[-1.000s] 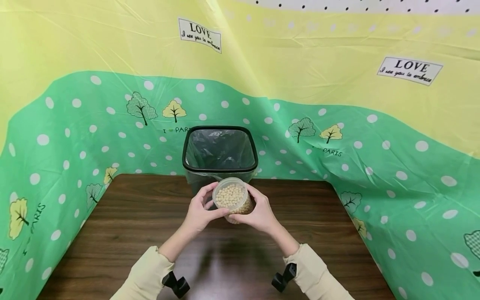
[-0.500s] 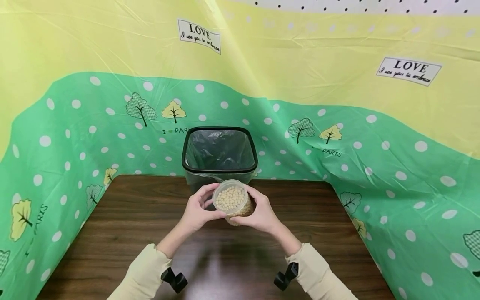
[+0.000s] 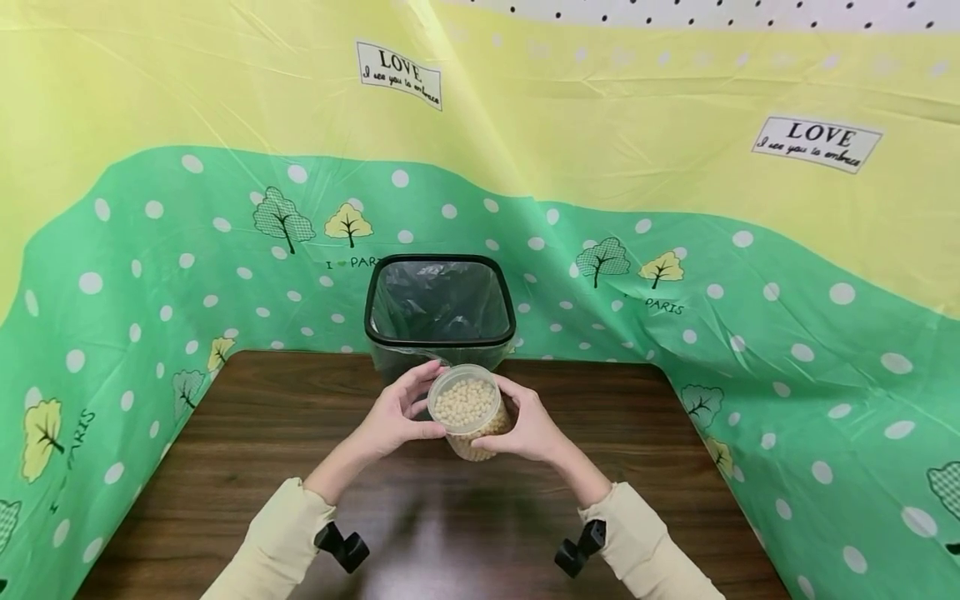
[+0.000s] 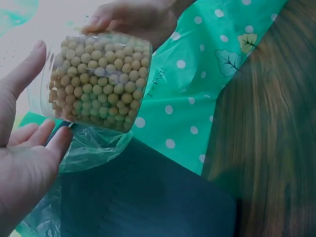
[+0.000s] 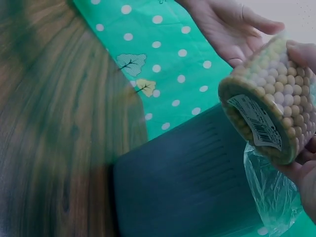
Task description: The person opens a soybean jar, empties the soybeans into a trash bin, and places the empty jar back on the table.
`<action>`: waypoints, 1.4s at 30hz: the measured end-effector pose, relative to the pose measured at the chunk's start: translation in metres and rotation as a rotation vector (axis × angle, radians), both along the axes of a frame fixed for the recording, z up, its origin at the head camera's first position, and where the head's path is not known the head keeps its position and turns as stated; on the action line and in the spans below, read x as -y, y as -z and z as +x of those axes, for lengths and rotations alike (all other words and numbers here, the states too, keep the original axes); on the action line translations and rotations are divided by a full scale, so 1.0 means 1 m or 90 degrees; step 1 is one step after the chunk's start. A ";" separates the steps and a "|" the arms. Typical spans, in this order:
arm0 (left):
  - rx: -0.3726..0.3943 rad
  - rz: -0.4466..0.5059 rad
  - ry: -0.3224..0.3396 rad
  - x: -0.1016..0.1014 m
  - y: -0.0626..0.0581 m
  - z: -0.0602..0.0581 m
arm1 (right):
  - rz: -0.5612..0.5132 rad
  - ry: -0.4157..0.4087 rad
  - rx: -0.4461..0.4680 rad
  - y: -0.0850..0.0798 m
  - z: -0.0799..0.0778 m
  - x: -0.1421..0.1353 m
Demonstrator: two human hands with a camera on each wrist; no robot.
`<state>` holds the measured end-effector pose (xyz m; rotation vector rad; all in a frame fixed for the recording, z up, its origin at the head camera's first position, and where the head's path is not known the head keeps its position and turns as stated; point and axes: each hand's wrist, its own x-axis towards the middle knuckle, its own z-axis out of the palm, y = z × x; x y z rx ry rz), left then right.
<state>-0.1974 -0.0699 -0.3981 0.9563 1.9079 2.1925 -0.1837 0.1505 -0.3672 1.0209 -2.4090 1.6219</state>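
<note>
head view: the right hand (image 3: pixel 531 427) grips a jar (image 3: pixel 462 442) of beans (image 3: pixel 465 403) over the table (image 3: pixel 285 425), blocking part of the bin (image 3: pixel 441 342), the left hand (image 3: pixel 395 417) at its rim, pinching or not i cannot tell; more jar side shows than half a second ago. left wrist view: a liner (image 4: pixel 96 150) shows under the jar. right wrist view: spotted cloth (image 5: pixel 170 91) stands behind the bin.

I have the right hand (image 3: pixel 531 429) gripping the jar (image 3: pixel 459 443). The left hand (image 3: pixel 399 418) curves beside its rim, touching or not I can't tell.
</note>
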 end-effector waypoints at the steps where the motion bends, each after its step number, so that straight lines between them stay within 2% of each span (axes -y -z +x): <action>1: -0.005 -0.010 0.009 0.000 0.000 0.000 | 0.006 -0.003 -0.002 -0.001 0.001 0.000; 3: -0.008 -0.026 -0.006 -0.002 0.001 0.002 | 0.014 0.008 -0.027 0.000 0.003 0.001; 8: -0.003 -0.026 -0.138 -0.013 0.004 0.008 | 0.025 0.116 -0.132 0.004 0.007 0.010; 10: 0.005 -0.026 -0.170 -0.016 0.004 0.009 | 0.029 0.151 -0.146 0.004 0.008 0.012; 11: 0.008 -0.027 -0.174 -0.017 0.004 0.010 | 0.031 0.162 -0.142 0.004 0.008 0.013; 14: 0.014 -0.021 -0.141 -0.013 0.002 0.009 | 0.020 0.146 -0.096 0.004 0.009 0.010; 16: 0.016 -0.003 -0.095 -0.008 0.000 0.007 | 0.011 0.115 -0.055 0.002 0.008 0.007; 19: 0.018 0.019 -0.010 0.001 -0.001 0.003 | 0.003 0.041 -0.006 -0.001 0.008 0.001; 22: 0.002 0.007 0.052 0.005 -0.002 0.000 | 0.018 -0.020 0.014 -0.003 0.008 -0.003; 24: -0.015 -0.003 0.061 0.005 -0.002 0.001 | 0.025 -0.035 0.008 -0.004 0.009 -0.003; 25: -0.026 -0.004 0.047 0.004 -0.002 0.002 | 0.024 -0.032 0.000 -0.004 0.010 -0.002; 27: -0.042 -0.006 -0.015 -0.001 -0.002 0.006 | 0.016 0.002 -0.033 0.005 0.007 -0.002; 31: -0.040 -0.009 -0.159 -0.013 -0.003 0.015 | 0.013 0.135 -0.103 0.024 0.003 0.003; 33: -0.034 -0.017 -0.182 -0.015 -0.004 0.017 | 0.020 0.186 -0.116 0.029 0.003 0.005; 34: -0.032 -0.018 -0.176 -0.015 -0.005 0.017 | 0.020 0.199 -0.115 0.029 0.003 0.006; 36: -0.022 -0.013 -0.140 -0.012 -0.007 0.015 | 0.016 0.192 -0.101 0.027 0.004 0.005; 42: -0.005 -0.013 0.013 0.001 -0.010 -0.001 | 0.002 0.056 -0.030 0.021 -0.004 -0.005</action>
